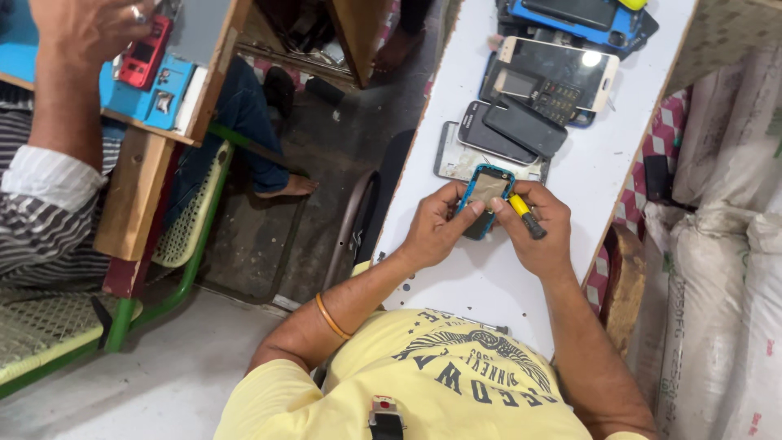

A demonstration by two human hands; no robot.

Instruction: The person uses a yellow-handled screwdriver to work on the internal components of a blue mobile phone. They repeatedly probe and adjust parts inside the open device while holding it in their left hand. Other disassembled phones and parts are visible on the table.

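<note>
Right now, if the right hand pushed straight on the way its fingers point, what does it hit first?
The right hand, gripping a yellow-handled screwdriver, points up-left at the blue-cased phone held in the left hand. Its fingertips already touch that phone, so it comes first. Beyond it lies the pile of phones on the white table.

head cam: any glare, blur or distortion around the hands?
Head view: glare spot on the white-framed phone; left hand, right hand and the blue-framed phone sharp and evenly lit, soft shadows on the white table; wide-angle bending toward frame edges.
</note>
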